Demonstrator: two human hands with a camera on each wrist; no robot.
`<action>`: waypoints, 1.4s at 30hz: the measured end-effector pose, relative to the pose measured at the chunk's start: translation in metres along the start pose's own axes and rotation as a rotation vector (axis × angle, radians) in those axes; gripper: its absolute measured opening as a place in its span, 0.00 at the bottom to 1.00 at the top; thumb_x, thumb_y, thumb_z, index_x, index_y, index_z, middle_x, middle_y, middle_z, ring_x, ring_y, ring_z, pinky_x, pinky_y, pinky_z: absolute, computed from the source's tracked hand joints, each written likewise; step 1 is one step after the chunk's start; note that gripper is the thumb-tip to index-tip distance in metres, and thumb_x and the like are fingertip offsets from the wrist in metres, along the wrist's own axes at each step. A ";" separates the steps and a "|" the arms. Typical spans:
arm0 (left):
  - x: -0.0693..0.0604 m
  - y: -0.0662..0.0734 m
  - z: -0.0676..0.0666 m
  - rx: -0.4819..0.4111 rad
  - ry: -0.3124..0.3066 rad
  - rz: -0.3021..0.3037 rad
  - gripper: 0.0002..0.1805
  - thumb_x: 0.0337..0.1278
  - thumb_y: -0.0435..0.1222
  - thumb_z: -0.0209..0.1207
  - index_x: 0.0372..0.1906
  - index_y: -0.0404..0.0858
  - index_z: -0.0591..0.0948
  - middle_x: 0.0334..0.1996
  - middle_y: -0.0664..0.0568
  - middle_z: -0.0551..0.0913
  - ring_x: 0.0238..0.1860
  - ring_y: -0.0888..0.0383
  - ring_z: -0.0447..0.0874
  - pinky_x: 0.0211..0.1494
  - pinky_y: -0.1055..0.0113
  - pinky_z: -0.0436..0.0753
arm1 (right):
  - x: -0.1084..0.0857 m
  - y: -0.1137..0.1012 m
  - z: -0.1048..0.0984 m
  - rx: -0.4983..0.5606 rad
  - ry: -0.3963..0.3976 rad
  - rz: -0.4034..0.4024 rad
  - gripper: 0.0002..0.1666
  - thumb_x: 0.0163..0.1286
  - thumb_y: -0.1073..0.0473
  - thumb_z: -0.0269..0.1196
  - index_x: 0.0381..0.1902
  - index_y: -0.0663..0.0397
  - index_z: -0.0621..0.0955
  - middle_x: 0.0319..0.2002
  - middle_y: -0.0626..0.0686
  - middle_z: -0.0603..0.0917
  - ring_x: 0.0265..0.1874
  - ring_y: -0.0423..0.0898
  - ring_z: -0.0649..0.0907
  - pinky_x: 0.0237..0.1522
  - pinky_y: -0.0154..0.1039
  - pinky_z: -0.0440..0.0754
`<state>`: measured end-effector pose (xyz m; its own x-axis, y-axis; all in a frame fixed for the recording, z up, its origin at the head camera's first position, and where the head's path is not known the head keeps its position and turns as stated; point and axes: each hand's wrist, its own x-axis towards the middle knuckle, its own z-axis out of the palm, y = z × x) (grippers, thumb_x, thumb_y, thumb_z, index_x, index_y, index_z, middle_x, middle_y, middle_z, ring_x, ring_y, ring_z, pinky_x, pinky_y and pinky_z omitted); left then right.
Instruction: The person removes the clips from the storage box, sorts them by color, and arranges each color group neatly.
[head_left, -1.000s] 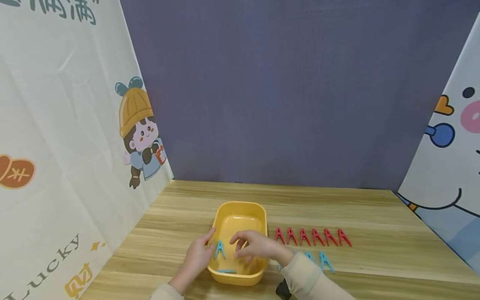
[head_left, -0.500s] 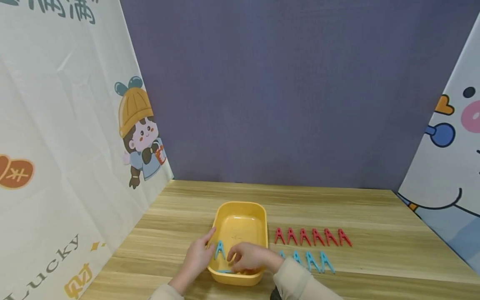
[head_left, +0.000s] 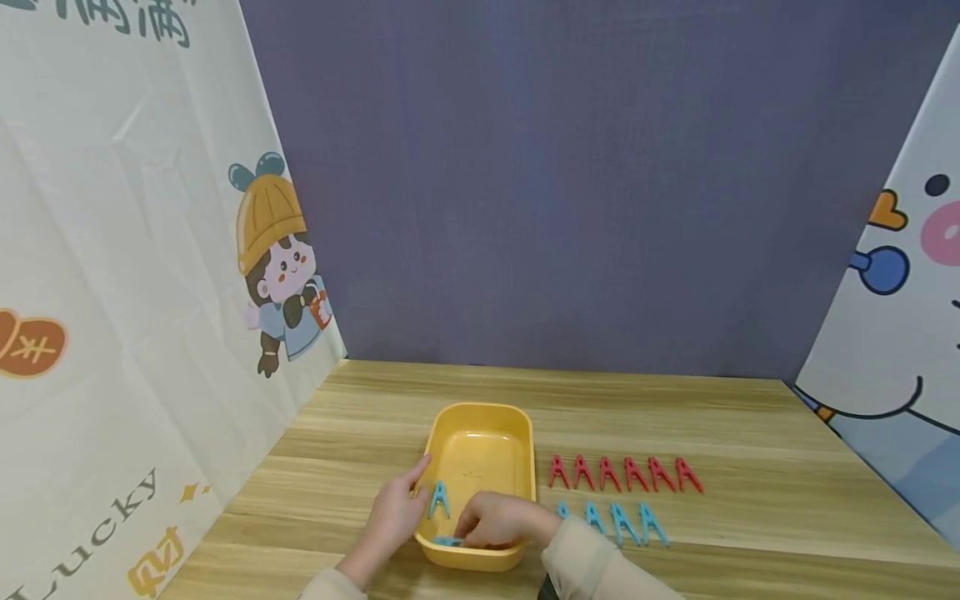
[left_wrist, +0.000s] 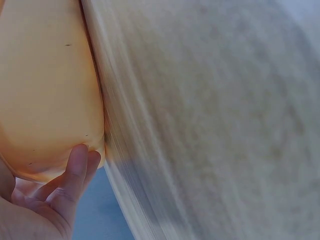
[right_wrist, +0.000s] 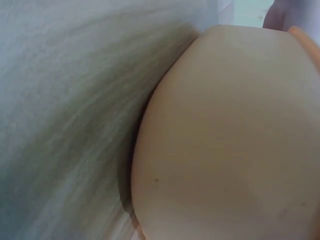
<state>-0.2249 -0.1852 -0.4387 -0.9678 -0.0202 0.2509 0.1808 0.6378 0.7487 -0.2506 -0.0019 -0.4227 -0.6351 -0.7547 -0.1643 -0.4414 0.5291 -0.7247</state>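
A yellow plastic basin (head_left: 474,560) stands on the table. My left hand (head_left: 399,507) grips its left side, thumb by the rim; in the left wrist view, that hand's fingers (left_wrist: 76,162) lie against the outer wall. Inside, one blue clothespin (head_left: 439,500) leans at the left wall. At the near end, my right hand (head_left: 497,518) reaches in and pinches a second blue clothespin (head_left: 447,542); the fingertips are partly hidden. The right wrist view has only the basin's outer wall (right_wrist: 225,130), without the right fingers.
Right of the basin, several red clothespins (head_left: 630,473) lie in a row on the wooden table (head_left: 750,433). A row of blue clothespins (head_left: 622,523) lies nearer, its left end close to my right sleeve (head_left: 600,558). A dark cloth (head_left: 570,208) hangs behind.
My right hand has lowered toward the basin's near end, and its fingers have closed at the blue clothespin there. That clothespin has turned slightly. The left hand stays at the basin's side.
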 end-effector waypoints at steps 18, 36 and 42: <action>0.001 0.001 0.000 0.000 0.006 0.000 0.26 0.53 0.27 0.54 0.60 0.33 0.71 0.50 0.29 0.74 0.18 0.56 0.71 0.17 0.69 0.73 | -0.003 -0.004 -0.003 0.324 0.026 -0.051 0.04 0.59 0.66 0.63 0.25 0.58 0.78 0.18 0.44 0.76 0.13 0.36 0.69 0.15 0.27 0.66; 0.000 0.001 0.000 0.012 0.012 -0.001 0.25 0.53 0.28 0.54 0.60 0.33 0.72 0.50 0.30 0.75 0.36 0.49 0.78 0.22 0.70 0.76 | -0.015 -0.005 -0.013 0.550 0.081 -0.055 0.06 0.60 0.68 0.62 0.26 0.63 0.74 0.24 0.53 0.82 0.18 0.42 0.79 0.19 0.33 0.79; 0.000 0.001 0.001 0.010 0.007 -0.005 0.25 0.53 0.28 0.54 0.60 0.34 0.72 0.51 0.30 0.74 0.34 0.49 0.79 0.22 0.70 0.76 | -0.020 0.000 -0.017 0.591 0.107 -0.066 0.07 0.62 0.65 0.61 0.28 0.63 0.74 0.27 0.55 0.82 0.19 0.44 0.79 0.21 0.36 0.80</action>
<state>-0.2245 -0.1834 -0.4388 -0.9674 -0.0290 0.2516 0.1741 0.6454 0.7437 -0.2484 0.0197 -0.4082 -0.6922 -0.7192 -0.0604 -0.0744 0.1544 -0.9852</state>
